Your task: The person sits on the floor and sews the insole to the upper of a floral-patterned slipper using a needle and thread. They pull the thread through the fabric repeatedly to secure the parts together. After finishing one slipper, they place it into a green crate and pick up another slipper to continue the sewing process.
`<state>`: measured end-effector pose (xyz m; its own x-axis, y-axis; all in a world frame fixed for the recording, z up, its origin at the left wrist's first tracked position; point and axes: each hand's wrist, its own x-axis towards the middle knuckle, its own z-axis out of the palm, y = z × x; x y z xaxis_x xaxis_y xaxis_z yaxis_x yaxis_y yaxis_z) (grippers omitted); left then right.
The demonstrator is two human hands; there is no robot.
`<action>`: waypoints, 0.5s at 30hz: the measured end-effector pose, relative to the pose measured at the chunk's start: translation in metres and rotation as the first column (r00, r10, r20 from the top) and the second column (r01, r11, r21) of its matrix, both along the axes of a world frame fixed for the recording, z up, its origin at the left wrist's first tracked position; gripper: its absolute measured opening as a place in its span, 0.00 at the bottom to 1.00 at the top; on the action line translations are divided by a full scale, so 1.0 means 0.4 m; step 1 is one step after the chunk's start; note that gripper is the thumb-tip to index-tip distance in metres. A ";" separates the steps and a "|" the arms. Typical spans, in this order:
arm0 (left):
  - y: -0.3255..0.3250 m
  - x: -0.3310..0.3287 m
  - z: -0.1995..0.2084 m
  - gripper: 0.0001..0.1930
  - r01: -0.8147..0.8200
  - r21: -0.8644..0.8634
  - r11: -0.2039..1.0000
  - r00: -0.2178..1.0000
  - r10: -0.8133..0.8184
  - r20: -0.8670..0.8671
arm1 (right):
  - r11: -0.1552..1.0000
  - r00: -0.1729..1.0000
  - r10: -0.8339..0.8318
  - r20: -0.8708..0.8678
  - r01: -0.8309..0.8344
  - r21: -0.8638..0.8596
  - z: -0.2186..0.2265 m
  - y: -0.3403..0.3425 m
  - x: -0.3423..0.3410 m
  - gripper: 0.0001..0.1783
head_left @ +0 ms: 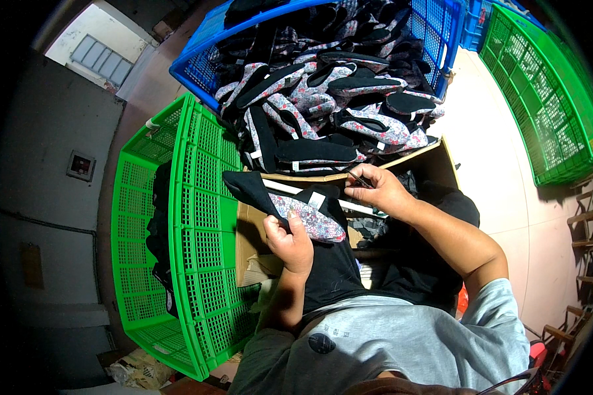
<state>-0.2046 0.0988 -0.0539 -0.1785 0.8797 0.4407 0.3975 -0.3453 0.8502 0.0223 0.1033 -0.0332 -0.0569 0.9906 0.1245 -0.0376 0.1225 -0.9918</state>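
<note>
My left hand (291, 246) is closed on the edge of a cloth slipper (317, 225), its thumb on the floral fabric. The slipper has a black part stretching up to the left and a small white tag on its side. Up and to the right, my right hand (383, 192) pinches a thin dark tool (360, 179), whose kind I cannot make out. The tool is apart from the slipper. Just beyond both hands lies a large pile of slippers (323, 99) with floral uppers and black soles.
A blue crate (194, 62) stands around the pile, with a cardboard box edge (441, 148) in front. At left is a green crate (204, 263) beside another holding dark items. More green crates (540, 99) stand far right. Wooden racks (586, 217) line the right edge.
</note>
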 end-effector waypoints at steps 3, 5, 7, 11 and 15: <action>0.001 0.002 0.000 0.06 0.003 0.003 1.000 1.000 -0.003 0.030 | 0.999 0.999 0.046 0.018 -0.047 0.016 -0.025 0.006 0.000 0.09; -0.004 0.003 0.007 0.06 -0.001 -0.002 1.000 1.000 0.001 0.021 | 0.979 0.982 0.178 0.068 -0.170 -0.116 -0.042 0.003 0.013 0.14; -0.006 0.001 0.007 0.06 0.001 -0.004 1.000 1.000 -0.001 0.031 | 0.963 0.957 0.259 0.129 -0.246 -0.110 -0.019 -0.010 0.006 0.18; -0.008 0.001 -0.004 0.06 -0.001 -0.005 1.000 0.999 0.001 0.054 | 0.936 0.917 0.343 0.203 -0.351 0.000 -0.022 -0.042 -0.021 0.21; -0.004 0.000 -0.007 0.07 -0.027 0.015 1.000 0.999 0.028 -0.044 | 0.943 0.887 0.237 0.397 -0.307 0.124 -0.041 -0.077 -0.055 0.35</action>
